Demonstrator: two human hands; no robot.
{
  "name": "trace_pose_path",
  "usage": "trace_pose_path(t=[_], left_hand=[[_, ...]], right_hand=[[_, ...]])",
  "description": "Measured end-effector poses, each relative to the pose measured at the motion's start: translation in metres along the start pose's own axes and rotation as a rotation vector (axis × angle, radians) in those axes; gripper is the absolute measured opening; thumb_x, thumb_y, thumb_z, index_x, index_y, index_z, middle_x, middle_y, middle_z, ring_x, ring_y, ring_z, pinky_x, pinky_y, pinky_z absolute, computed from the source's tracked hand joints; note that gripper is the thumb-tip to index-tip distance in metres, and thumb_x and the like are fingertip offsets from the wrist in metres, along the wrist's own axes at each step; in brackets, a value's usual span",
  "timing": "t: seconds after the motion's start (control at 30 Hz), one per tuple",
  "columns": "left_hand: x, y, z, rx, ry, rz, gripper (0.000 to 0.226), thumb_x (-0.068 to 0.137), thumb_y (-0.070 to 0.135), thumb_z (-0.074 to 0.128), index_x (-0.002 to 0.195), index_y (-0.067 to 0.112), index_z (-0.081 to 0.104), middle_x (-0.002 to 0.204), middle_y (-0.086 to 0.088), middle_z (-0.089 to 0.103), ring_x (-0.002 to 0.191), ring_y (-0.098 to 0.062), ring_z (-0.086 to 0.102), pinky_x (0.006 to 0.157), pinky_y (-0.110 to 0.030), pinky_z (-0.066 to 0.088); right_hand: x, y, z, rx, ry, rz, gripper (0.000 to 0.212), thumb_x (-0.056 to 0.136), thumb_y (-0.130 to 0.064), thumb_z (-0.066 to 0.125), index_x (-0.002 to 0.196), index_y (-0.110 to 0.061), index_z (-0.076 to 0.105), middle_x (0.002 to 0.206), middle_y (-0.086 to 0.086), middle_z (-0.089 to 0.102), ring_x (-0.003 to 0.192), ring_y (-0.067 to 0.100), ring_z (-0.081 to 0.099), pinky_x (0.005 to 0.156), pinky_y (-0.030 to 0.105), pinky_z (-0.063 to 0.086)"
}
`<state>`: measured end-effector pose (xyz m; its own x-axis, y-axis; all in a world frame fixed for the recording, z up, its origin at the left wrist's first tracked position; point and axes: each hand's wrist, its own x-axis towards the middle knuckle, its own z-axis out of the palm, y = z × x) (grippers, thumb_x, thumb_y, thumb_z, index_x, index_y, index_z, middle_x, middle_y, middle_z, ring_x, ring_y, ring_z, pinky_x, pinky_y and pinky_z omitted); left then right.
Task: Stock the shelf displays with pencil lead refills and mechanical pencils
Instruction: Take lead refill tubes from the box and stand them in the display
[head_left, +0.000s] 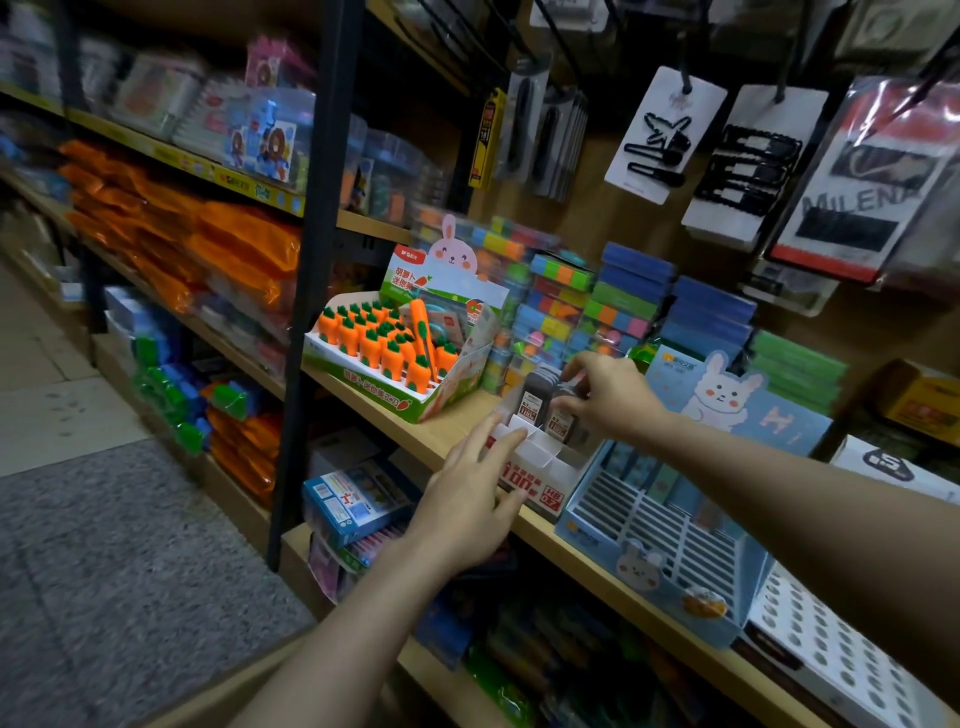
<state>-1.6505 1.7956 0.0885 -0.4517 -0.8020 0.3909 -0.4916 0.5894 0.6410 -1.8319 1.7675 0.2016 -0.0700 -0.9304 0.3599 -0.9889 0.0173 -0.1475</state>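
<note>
White cardboard display box sits on the wooden shelf; the left hand steadies its front with straight fingers, while the nearer right hand pinches an upright lead refill directly above the back slots

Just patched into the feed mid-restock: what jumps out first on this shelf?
The bright carrot display box with its bunny topper, at the shelf's left end, grabs the eye first. Beside it, the right hand pinches dark lead refill cases at the back of the white refill box, which the left hand steadies. Right of that sits a blue bunny pencil display.
</note>
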Motion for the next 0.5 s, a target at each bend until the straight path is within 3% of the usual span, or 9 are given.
trace_pose_path(t=[0.2, 0.4, 0.5], left_hand=[[-0.001, -0.002, -0.001, 0.008, -0.008, -0.002, 0.061, 0.095, 0.035, 0.057, 0.145, 0.042, 0.024, 0.155, 0.029, -0.003, 0.143, -0.015, 0.017, 0.108, -0.055, 0.036], [-0.002, -0.004, 0.0, 0.012, 0.002, 0.006, 0.062, 0.094, 0.034, 0.057, 0.145, 0.043, 0.023, 0.156, 0.029, -0.002, 0.143, -0.013, 0.017, 0.108, -0.055, 0.036], [-0.001, -0.004, 0.0, 0.002, 0.003, 0.004, 0.062, 0.094, 0.034, 0.057, 0.145, 0.043, 0.023, 0.156, 0.029, -0.002, 0.143, -0.014, 0.018, 0.108, -0.054, 0.036]], right_hand=[[0.006, 0.002, -0.011, 0.038, -0.076, 0.062, 0.028, 0.084, -0.032, 0.074, 0.102, -0.015, 0.061, 0.097, 0.006, 0.065, 0.088, 0.02, 0.064, 0.072, 0.033, 0.058], [-0.008, 0.0, -0.006, -0.289, 0.128, -0.108, 0.031, 0.082, -0.042, 0.073, 0.101, -0.019, 0.067, 0.102, 0.002, 0.063, 0.096, 0.023, 0.061, 0.075, 0.041, 0.055], [-0.011, 0.001, -0.007, -0.245, 0.142, -0.143, 0.034, 0.084, -0.038, 0.073, 0.111, -0.018, 0.066, 0.11, 0.004, 0.056, 0.1, 0.026, 0.057, 0.078, 0.042, 0.053]])
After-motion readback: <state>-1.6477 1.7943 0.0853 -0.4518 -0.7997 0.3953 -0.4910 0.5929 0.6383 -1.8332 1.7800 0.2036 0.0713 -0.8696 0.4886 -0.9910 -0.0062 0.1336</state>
